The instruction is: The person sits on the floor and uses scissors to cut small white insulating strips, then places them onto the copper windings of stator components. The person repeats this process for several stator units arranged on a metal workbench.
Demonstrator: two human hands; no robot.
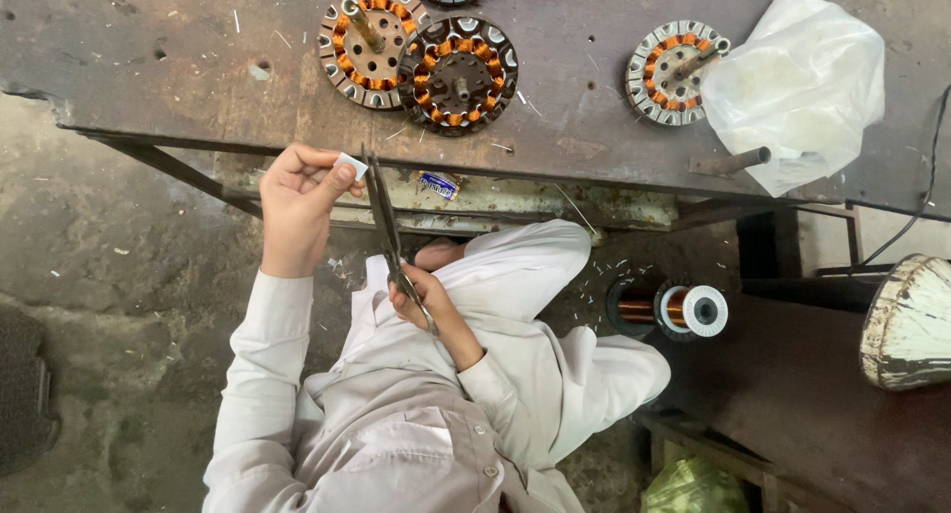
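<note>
Nearest you, your right hand (428,300) grips the handles of the long scissors (384,211): stiff, heavy steel, blades reaching toward the workbench (198,67). Your left hand (297,191) pinches the small white slip (351,165) beside the blades; judged light, flimsy, best held by its edge.

worn dark metal workbench (178,67) | on it three round steel stators wound with copper coils: one at rear left (369,43), a darker one touching it (458,74), one further right (676,72) | crumpled white plastic bag (802,82) just beside the right stator | spool of copper wire (684,310) on the floor below | green bag (693,488) at bottom edge
</note>
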